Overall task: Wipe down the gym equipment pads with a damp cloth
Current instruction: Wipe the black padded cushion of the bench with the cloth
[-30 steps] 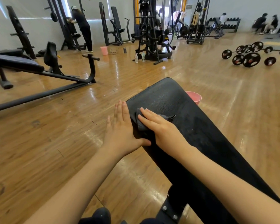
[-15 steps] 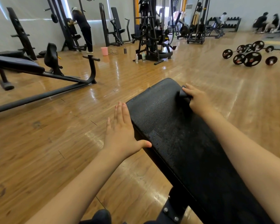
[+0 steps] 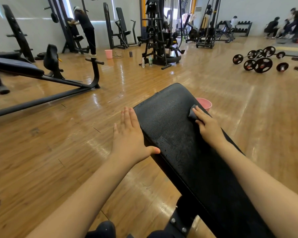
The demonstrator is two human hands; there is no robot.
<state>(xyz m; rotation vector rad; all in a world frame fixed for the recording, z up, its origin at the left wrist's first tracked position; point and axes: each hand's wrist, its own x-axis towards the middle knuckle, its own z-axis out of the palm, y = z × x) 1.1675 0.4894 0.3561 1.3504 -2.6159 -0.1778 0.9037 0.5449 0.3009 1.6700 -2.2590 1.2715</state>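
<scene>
- On the right edge of the black bumpy pad point(image 3: 170, 127), the right hand point(image 3: 207, 127) presses a small grey cloth point(image 3: 192, 113) flat.
- The left hand point(image 3: 129, 136) lies flat, fingers straight, on the pad's left side.

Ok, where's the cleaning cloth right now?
In the head view, the grey cloth is under the right hand's fingertips at the bench pad's right edge, just in front of the pink bucket.
</scene>
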